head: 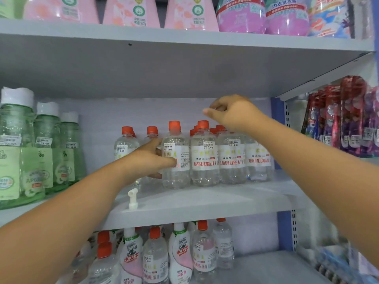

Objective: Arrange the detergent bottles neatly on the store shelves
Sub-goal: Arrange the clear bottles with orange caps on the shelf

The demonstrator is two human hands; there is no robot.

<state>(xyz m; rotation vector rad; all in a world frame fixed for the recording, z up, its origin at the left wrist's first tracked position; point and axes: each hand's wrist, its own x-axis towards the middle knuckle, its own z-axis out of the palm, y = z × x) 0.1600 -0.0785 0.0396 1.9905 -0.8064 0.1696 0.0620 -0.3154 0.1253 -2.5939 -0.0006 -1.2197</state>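
Head view, task's things: a cluster of clear detergent bottles [205, 158] with orange caps is seen standing on the middle shelf [205, 203], toward its right half, labels mostly facing forward.
Head view, left hand: the left hand [150, 158] is wrapped around the leftmost front bottle [176, 156], thumb across the label and fingertips showing behind the bottle's left side; the bottle is held upright with its base on the shelf.
Head view, right hand: the right hand [229, 111] hangs above the orange caps at the right of the cluster, fingers loosely curled with thumb and forefinger drawn close; nothing is seen between them, and whether a cap is touched cannot be told.
Step in hand: the front row is judged to be under straightening, one bottle being turned or slid into line with its neighbours.
Next move: a small rotation so the label faces forward, then a nudge until the bottle sits just beside the next one, is what seems called for.
Edges: the shelf's front lip lies near the front row, so any pull forward should be kept short.
Open room: bare shelf is seen left of the cluster, between it and the green bottles [41, 152]; a small white pump head [132, 198] stands near the front edge and could be knocked.
Overhead: the upper shelf [184, 58] sits well above the caps.
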